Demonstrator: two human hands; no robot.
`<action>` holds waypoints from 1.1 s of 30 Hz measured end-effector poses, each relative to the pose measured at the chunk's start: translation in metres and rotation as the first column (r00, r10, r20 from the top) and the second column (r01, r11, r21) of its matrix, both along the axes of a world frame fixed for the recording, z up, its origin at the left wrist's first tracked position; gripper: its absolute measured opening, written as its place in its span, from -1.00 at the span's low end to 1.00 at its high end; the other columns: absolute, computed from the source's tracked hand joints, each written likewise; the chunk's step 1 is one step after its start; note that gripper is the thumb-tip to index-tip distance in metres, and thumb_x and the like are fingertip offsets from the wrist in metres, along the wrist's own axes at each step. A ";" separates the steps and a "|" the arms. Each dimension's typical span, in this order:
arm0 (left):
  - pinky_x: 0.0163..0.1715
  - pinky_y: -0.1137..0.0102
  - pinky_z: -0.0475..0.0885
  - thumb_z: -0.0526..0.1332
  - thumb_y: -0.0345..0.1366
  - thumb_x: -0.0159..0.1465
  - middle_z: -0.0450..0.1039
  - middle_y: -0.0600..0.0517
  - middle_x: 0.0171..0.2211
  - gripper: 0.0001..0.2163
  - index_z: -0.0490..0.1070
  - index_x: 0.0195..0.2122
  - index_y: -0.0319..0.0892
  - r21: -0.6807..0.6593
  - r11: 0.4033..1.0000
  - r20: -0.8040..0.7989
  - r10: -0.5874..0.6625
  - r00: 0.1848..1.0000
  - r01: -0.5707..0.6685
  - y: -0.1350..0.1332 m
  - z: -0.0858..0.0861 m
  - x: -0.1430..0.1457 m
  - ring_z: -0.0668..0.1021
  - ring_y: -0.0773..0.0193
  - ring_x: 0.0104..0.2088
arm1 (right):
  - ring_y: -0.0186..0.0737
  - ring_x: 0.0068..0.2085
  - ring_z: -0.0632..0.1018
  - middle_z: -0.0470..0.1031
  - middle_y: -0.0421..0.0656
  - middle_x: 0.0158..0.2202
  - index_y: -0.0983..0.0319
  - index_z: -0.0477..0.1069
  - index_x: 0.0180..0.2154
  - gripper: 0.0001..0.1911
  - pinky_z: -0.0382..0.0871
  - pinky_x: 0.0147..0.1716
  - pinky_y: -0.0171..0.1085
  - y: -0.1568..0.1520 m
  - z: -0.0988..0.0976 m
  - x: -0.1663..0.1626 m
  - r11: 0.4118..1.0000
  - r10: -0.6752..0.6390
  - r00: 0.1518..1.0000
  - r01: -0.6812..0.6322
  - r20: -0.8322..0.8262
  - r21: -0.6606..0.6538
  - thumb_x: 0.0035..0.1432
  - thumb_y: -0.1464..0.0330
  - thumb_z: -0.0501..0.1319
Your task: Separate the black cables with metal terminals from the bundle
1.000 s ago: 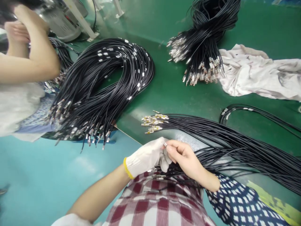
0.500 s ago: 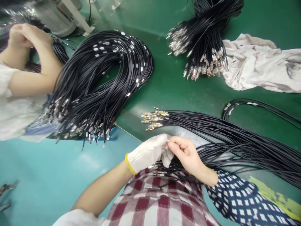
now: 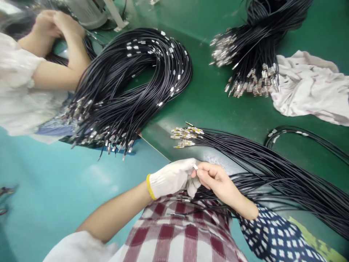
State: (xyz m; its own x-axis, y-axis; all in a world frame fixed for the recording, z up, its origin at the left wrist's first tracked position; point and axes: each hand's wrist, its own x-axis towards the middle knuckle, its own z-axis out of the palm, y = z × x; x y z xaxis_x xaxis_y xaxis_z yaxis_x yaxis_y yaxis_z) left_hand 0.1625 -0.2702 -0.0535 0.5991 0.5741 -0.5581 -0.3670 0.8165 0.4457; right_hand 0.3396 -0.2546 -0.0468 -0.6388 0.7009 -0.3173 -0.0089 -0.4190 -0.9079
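A small silvery-white cable connector point(image 3: 195, 167) shows at the meeting fingertips of both hands. My left hand point(image 3: 174, 177), in a white glove with a yellow cuff, is closed with thumb and forefinger at one end of it. My bare right hand point(image 3: 214, 178) pinches it from the other side, fingers curled. The cable behind the connector is hidden by the fingers. Black cables point(image 3: 259, 182) run from beside my hands to the right. Above my hands lies a bundle of black cables point(image 3: 231, 140) with silver and yellowish ends. More metal ends rest against my checked apron point(image 3: 169, 233).
At left, a large looped bundle of black cables point(image 3: 174, 83) overhangs the green table point(image 3: 207, 105). A co-worker's hands and forearms point(image 3: 68, 47) are behind it. Another cable bundle point(image 3: 261, 47) and a crumpled cloth point(image 3: 311, 87) lie at the back right.
The view has shifted, so the table things sit further right. My hands stay together, and the connector between the fingertips shows more clearly now.
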 end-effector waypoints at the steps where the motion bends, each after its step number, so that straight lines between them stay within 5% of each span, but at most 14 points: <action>1: -0.53 0.41 0.42 0.28 0.13 0.15 0.49 -0.02 -0.59 -0.54 0.35 -0.46 -0.24 0.002 1.000 0.006 0.000 1.000 -0.001 0.000 -0.002 0.000 0.52 0.28 -0.60 | -0.45 -0.62 0.17 0.20 -0.34 -0.65 0.28 0.44 -0.37 -0.54 0.02 -0.62 -0.39 -0.001 -0.001 0.000 1.000 0.000 1.000 0.000 0.021 -0.002 0.26 0.00 0.19; 7: -0.51 0.40 0.41 0.18 0.19 0.19 0.53 -0.11 -0.52 -0.49 0.33 -0.52 -0.24 0.059 0.997 0.059 -0.043 0.997 0.040 0.004 -0.012 0.002 0.54 0.26 -0.56 | -0.39 -0.64 0.33 0.39 -0.25 -0.64 0.26 0.39 -0.36 -0.53 0.19 -0.60 -0.37 -0.002 -0.003 -0.001 1.000 0.003 0.992 0.000 0.129 -0.023 0.28 -0.02 0.14; 16: -0.47 0.37 0.41 0.21 0.15 0.21 0.41 0.02 -0.62 -0.52 0.36 -0.49 -0.24 0.078 0.997 0.073 -0.019 0.997 0.013 0.004 -0.010 0.000 0.46 0.33 -0.60 | -0.39 -0.58 0.11 0.13 -0.33 -0.63 0.25 0.41 -0.45 -0.54 0.03 -0.57 -0.33 -0.004 -0.006 -0.005 0.980 -0.134 0.977 0.105 0.167 0.172 0.27 0.01 0.17; 24: -0.34 0.24 0.52 0.28 0.01 0.22 0.36 0.07 -0.50 -0.62 0.40 -0.43 -0.27 -0.060 0.998 0.280 -0.007 0.960 0.024 0.009 -0.020 -0.001 0.46 0.33 -0.51 | -0.35 -0.56 0.12 0.13 -0.32 -0.61 0.22 0.39 -0.46 -0.58 0.07 -0.53 -0.32 -0.001 -0.004 -0.003 0.981 -0.117 0.974 0.083 0.194 0.173 0.28 0.04 0.17; 33: -0.19 0.10 0.52 0.24 -0.08 0.27 0.36 0.06 -0.52 -0.67 0.41 -0.45 -0.28 -0.135 0.989 0.303 -0.009 0.953 0.052 0.011 -0.016 -0.002 0.45 0.33 -0.51 | -0.34 -0.52 0.21 0.25 -0.28 -0.56 0.22 0.42 -0.44 -0.64 0.18 -0.46 -0.33 -0.001 -0.005 0.000 0.980 -0.107 0.976 0.071 0.191 0.186 0.31 0.13 0.18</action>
